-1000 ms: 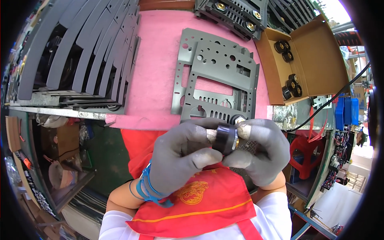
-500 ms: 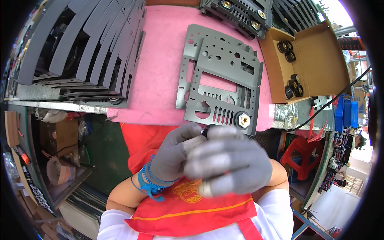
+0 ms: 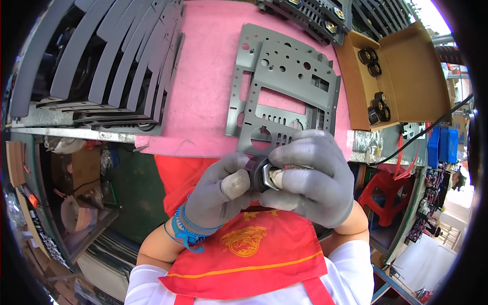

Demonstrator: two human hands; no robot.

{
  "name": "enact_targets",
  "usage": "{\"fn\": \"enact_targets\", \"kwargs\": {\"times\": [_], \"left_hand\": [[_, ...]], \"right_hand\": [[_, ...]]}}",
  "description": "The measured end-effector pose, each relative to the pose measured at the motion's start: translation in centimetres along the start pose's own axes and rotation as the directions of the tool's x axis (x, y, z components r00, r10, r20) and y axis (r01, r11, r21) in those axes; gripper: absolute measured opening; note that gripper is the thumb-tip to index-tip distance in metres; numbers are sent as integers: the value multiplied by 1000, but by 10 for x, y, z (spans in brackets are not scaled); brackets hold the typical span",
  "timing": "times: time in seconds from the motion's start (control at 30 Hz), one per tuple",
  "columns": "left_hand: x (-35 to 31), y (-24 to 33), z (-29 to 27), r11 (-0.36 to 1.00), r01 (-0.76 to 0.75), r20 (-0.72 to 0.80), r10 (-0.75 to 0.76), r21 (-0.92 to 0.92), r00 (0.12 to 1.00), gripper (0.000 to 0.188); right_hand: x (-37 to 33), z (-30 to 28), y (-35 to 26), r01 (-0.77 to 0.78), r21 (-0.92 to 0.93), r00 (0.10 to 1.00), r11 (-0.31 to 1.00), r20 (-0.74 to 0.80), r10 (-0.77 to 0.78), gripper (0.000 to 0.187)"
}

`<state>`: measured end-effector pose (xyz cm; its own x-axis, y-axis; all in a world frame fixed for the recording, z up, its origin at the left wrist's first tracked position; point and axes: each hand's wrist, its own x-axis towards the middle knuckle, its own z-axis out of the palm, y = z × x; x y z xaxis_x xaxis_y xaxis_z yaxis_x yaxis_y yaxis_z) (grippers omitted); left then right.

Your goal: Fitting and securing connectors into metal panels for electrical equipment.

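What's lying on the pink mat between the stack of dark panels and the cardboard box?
In the head view, grey perforated metal plates lie on the pink mat, between the dark panels and the cardboard box.

1. We look steeply down from head height over a pink work surface (image 3: 203, 101), towards twelve o'clock.
2. We sit close: gloved hands fill centre frame, near six o'clock.
3. We have one view only.
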<state>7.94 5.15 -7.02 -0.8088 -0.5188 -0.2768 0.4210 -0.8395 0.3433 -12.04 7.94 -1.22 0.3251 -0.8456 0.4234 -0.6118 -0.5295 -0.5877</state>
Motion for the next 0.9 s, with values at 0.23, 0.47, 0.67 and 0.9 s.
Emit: {"fn": "enact_targets", "kwargs": {"times": [0.23, 0.47, 0.67, 0.9], "left_hand": [[-9, -9, -14, 985, 53, 44, -46, -166, 998, 32], [-4, -32, -44, 995, -3, -53, -2, -97, 999, 32], [6, -40, -49, 994, 0, 24, 2, -111, 1000, 47], [11, -45, -46, 981, 37, 135, -11, -192, 991, 61]], "right_hand": [[-1, 8, -9, 31, -109, 999, 994, 16, -29, 43], [-3, 4, 28, -402, -170, 916, 900, -64, 397, 29], [-10, -1, 43, -354, 23, 929, 935, 122, 348, 28], [-19, -1, 49, -321, 118, 938, 940, 176, 299, 27]]}}
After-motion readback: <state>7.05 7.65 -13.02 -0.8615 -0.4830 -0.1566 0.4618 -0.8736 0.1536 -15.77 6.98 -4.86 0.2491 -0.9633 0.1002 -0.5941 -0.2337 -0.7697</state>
